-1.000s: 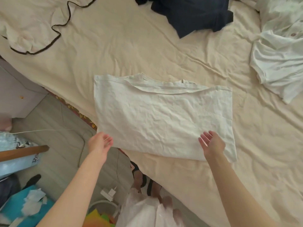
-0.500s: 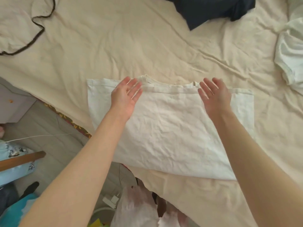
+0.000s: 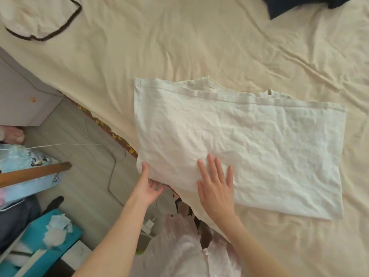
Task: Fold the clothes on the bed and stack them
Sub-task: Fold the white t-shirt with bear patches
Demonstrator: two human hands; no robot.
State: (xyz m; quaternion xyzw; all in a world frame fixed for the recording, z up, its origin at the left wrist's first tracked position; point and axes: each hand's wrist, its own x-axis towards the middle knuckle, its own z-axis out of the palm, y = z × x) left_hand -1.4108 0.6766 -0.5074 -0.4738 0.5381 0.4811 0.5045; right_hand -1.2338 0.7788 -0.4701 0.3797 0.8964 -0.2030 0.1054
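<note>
A white T-shirt [image 3: 249, 140] lies folded into a wide rectangle on the cream bed sheet [image 3: 179, 47], with its collar at the far edge. Its near-left corner hangs over the edge of the bed. My left hand [image 3: 148, 186] is at that corner, thumb on top of the cloth and fingers underneath, holding it. To its right, my right hand [image 3: 216, 184] lies flat on the near-left part of the shirt, fingers straight and spread, pressing it down.
A dark navy garment [image 3: 283, 5] lies at the far right edge and a cream garment with dark trim [image 3: 40, 23] at the far left. Beside the bed at left are floor, a cable [image 3: 111, 176], a wooden bar [image 3: 34, 173] and a teal box [image 3: 50, 242].
Both hands have come back from the collar edge to the shirt's near-left part. The left hand now holds the corner; the right hand presses flat beside it.
</note>
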